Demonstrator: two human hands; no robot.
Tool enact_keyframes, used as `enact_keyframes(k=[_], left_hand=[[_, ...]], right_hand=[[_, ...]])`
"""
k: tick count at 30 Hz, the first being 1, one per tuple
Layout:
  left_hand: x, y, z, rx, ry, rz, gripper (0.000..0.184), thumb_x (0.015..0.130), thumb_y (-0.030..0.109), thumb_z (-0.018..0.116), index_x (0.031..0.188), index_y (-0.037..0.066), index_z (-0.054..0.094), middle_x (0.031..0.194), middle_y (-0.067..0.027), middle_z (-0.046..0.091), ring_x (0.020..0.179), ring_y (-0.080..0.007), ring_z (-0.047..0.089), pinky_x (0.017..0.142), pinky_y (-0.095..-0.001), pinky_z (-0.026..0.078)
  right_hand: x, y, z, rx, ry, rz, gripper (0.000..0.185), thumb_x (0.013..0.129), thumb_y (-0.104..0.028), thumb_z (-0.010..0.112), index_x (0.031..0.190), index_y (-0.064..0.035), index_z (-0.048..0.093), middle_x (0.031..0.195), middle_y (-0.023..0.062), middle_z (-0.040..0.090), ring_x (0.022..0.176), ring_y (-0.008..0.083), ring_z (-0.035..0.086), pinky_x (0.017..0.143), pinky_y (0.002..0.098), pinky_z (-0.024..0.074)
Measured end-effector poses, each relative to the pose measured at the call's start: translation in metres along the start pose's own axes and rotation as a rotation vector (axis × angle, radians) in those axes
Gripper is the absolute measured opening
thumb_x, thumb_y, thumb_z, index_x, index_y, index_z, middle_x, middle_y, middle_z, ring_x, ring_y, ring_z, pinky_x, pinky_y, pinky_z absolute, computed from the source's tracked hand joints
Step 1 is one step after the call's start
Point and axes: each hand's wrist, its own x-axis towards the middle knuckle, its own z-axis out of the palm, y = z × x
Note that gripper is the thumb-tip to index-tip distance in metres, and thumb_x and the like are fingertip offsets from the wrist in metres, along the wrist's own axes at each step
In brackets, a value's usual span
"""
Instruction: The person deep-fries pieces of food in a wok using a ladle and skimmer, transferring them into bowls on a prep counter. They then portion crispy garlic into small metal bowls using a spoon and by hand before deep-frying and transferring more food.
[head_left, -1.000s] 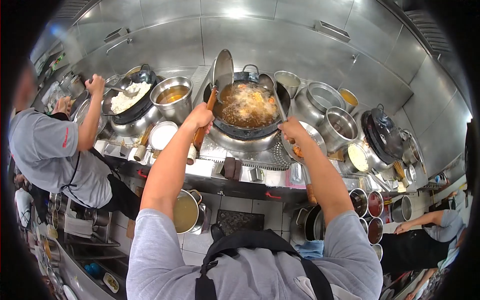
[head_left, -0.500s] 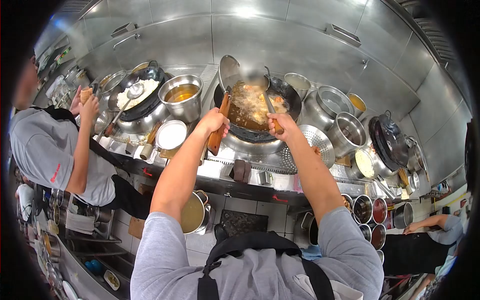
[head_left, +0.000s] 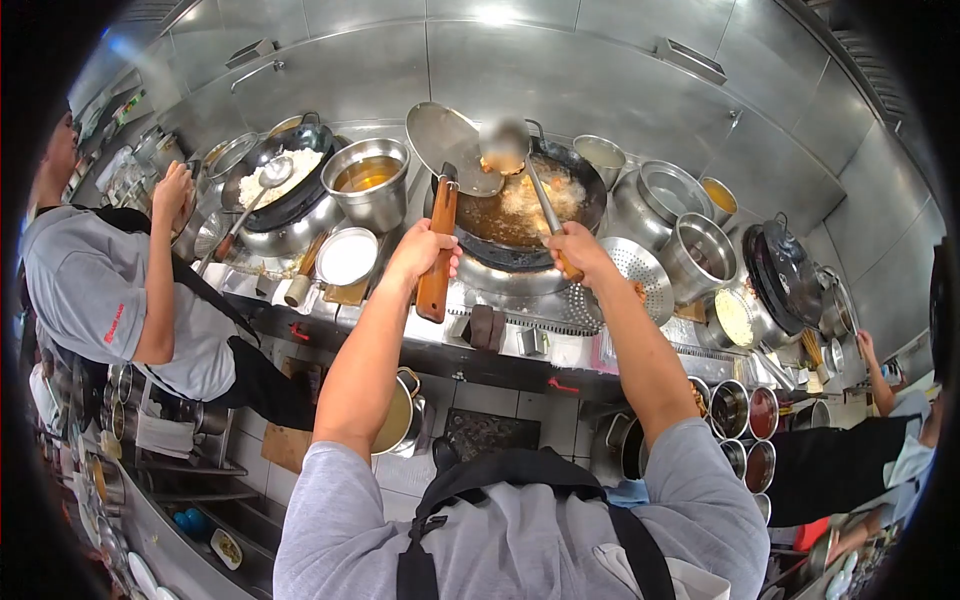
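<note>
My left hand (head_left: 424, 252) is closed around the wooden handle of a large round strainer (head_left: 440, 140), whose disc is tilted over the left side of a black wok (head_left: 596, 196). In my right hand (head_left: 578, 250) is the long handle of a ladle (head_left: 543, 195). The ladle's bowl is blurred and sits near the strainer's right edge, with some brown pieces by it. Pale food (head_left: 548, 200) bubbles in the brown oil inside the wok. Whether the bowl touches the strainer, I cannot tell.
A pot of yellow liquid (head_left: 366, 176) and a white-filled bowl (head_left: 346, 257) stand left of the wok. A perforated colander (head_left: 640, 280) and steel pots (head_left: 698, 258) are on the right. One co-worker (head_left: 110, 290) stands at left beside a rice-filled wok; another is at right.
The strainer disc has swung left and tipped flatter over the wok. The ladle has moved up, and brown pieces now show at its bowl. The right co-worker's arm has risen.
</note>
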Motion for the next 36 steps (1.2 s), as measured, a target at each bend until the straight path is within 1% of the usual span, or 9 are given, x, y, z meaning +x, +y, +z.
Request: enact_keyframes(k=[5,12,15,18,21,24,27,34,36], left_hand=[[-0.005,-0.003,0.009,0.038,0.008,-0.001,0.027,0.085,-0.003,0.058,0.105,-0.002,0.04,0.079,-0.0158,0.059,0.057,-0.021,0.06,0.049,-0.0375,0.055],[-0.015,-0.006,0.024,-0.137,-0.028,-0.008,0.023,0.086,-0.001,0.059,0.102,-0.001,0.043,0.079,-0.0152,0.062,0.057,-0.0195,0.061,0.053,-0.037,0.056],[-0.023,-0.01,0.028,-0.094,-0.024,0.004,0.023,0.089,0.0,0.058,0.108,-0.001,0.045,0.08,-0.0126,0.062,0.06,-0.0175,0.06,0.051,-0.0333,0.054],[-0.027,-0.014,0.026,-0.125,-0.025,0.029,0.024,0.086,0.0,0.06,0.103,-0.001,0.042,0.077,-0.0142,0.061,0.057,-0.0193,0.061,0.049,-0.0364,0.055],[-0.03,-0.016,0.024,-0.117,-0.016,0.049,0.026,0.086,-0.001,0.059,0.104,0.0,0.041,0.076,-0.014,0.061,0.057,-0.0196,0.061,0.048,-0.0363,0.055],[-0.033,-0.014,0.027,-0.093,-0.016,0.066,0.027,0.086,-0.001,0.059,0.105,0.0,0.04,0.077,-0.015,0.061,0.056,-0.02,0.061,0.048,-0.0365,0.055],[-0.035,-0.009,0.038,-0.109,-0.008,0.06,0.027,0.087,-0.001,0.059,0.105,-0.001,0.04,0.078,-0.0161,0.062,0.056,-0.0204,0.061,0.049,-0.0368,0.055],[-0.039,-0.022,0.036,-0.156,-0.102,0.017,0.025,0.087,0.0,0.061,0.104,0.0,0.042,0.079,-0.0153,0.063,0.059,-0.0196,0.062,0.051,-0.0359,0.055],[-0.043,-0.022,0.032,-0.137,-0.069,0.018,0.025,0.087,0.0,0.061,0.104,0.0,0.042,0.08,-0.015,0.063,0.059,-0.0193,0.062,0.05,-0.0354,0.055]], right_hand=[[-0.015,0.0,-0.015,-0.101,-0.031,-0.014,0.022,0.085,-0.008,0.065,0.097,-0.0042,0.046,0.067,0.0031,0.051,0.045,0.011,0.048,0.039,0.0265,0.0365],[-0.034,0.0,-0.023,-0.084,-0.117,0.019,0.025,0.087,-0.012,0.064,0.105,-0.0035,0.049,0.072,0.0056,0.054,0.047,0.0135,0.051,0.04,0.0319,0.0379],[-0.033,0.043,-0.019,-0.906,0.263,-0.499,0.039,0.087,-0.016,0.065,0.12,-0.0015,0.049,0.077,0.01,0.058,0.054,0.0181,0.057,0.048,0.0353,0.0448],[-0.076,0.006,-0.017,-0.519,0.067,-0.059,0.051,0.088,-0.019,0.066,0.131,-0.0023,0.045,0.082,0.0136,0.06,0.065,0.0219,0.062,0.056,0.0369,0.0493],[-0.086,0.014,-0.028,-0.688,0.156,-0.185,0.056,0.087,-0.016,0.066,0.136,-0.0051,0.041,0.076,0.0054,0.057,0.049,0.0135,0.05,0.044,0.0307,0.04],[-0.094,0.012,-0.029,-0.495,0.115,-0.148,0.05,0.087,-0.015,0.066,0.131,-0.0046,0.044,0.073,0.0043,0.054,0.05,0.0114,0.05,0.041,0.0291,0.0382],[-0.08,0.029,-0.008,-0.241,0.066,-0.008,0.032,0.087,-0.014,0.065,0.111,-0.0024,0.048,0.074,0.0043,0.054,0.049,0.013,0.051,0.042,0.0306,0.0408],[-0.082,0.027,0.012,1.152,-0.23,0.199,0.008,0.094,-0.011,0.059,0.099,-0.0057,0.054,0.068,0.0002,0.051,0.047,0.0082,0.043,0.039,0.0242,0.034],[-0.084,0.026,0.004,1.114,-0.222,0.146,0.008,0.094,-0.011,0.059,0.097,-0.0058,0.053,0.068,0.0006,0.052,0.047,0.0081,0.042,0.04,0.0244,0.0346]])
